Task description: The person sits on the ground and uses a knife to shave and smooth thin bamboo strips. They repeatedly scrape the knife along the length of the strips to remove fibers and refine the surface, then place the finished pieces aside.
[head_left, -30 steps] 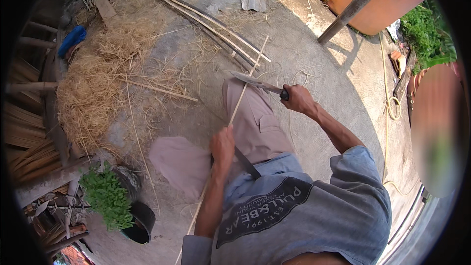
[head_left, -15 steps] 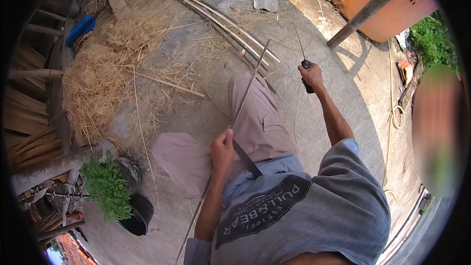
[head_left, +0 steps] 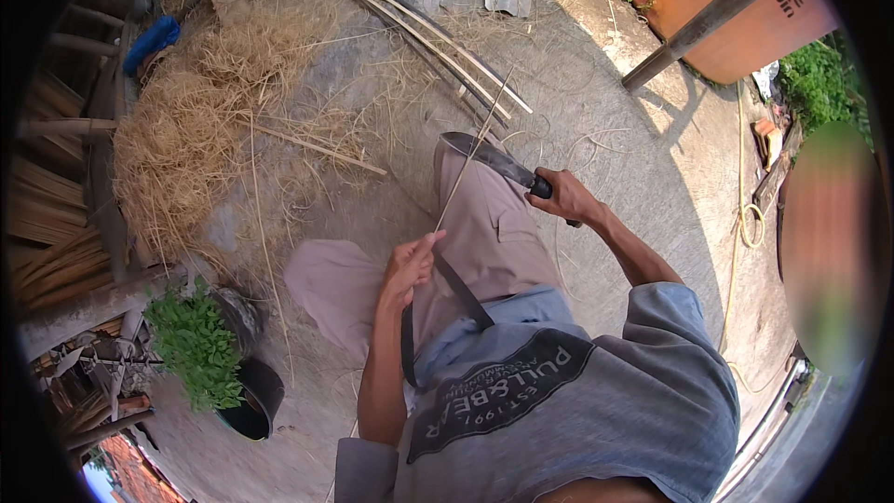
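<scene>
My left hand point(head_left: 410, 267) is closed on a long, thin bamboo strip point(head_left: 455, 190), which slants up past my raised knee. In my right hand point(head_left: 564, 197) is the black handle of a knife point(head_left: 503, 163) with a broad, dark blade. That blade points left over my knee and crosses the strip; whether its edge bites into the strip I cannot tell. Across my lap, close to my left hand, lies a dark flat strap point(head_left: 463, 295). Pale trousers point(head_left: 507, 233) cover my bent legs.
A heap of curly shavings point(head_left: 196, 121) spreads on the concrete floor at the left. Long split strips point(head_left: 419, 28) lie ahead. Nearer left are a leafy plant point(head_left: 193, 340) and a black bucket point(head_left: 261, 401). A slanting pole point(head_left: 698, 28) and an orange tank point(head_left: 736, 19) stand at far right.
My right hand has come left and nearer, bringing the knife blade from pointing away to lying across the strip. My left hand has shifted slightly left, and the strip looks narrower.
</scene>
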Demonstrator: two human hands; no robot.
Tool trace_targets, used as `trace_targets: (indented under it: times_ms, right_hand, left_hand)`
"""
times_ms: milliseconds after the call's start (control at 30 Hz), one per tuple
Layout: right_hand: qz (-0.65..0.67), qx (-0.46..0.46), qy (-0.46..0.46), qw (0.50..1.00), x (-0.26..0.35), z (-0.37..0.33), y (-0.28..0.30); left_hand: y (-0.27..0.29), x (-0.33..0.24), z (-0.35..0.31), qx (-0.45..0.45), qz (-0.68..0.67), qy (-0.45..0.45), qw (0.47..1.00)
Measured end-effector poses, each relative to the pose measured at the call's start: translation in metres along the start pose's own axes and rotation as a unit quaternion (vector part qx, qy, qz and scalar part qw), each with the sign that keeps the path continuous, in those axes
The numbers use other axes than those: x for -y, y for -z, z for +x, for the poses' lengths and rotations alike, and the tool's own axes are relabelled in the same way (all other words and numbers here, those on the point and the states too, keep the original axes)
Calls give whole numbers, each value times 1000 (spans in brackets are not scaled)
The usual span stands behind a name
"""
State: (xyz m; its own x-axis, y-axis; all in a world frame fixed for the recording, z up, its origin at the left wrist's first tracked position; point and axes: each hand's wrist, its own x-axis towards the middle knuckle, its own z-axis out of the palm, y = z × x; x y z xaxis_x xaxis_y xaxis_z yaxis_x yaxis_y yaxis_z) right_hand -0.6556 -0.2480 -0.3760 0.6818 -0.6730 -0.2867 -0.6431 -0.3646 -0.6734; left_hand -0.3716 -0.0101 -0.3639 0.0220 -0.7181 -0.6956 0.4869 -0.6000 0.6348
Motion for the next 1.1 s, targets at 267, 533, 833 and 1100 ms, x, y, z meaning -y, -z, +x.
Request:
trace_targets:
  times_ms: [267,533,833,1100]
  right_hand:
    - [-31,61,11,998,18,-4,17]
    - [-14,112,-10,994,64,8,31]
    - [-77,-261,211,939,35,31,33]
    - [-60,-401,-4,914,-38,-40,26]
  left_hand:
    - [11,4,8,29,-33,-1,999]
    - [-4,-40,-21,-29,53,5,998]
    - [-100,-130,-15,-101,482,-249,834]
    - [-208,-109,55,-12,607,-255,753]
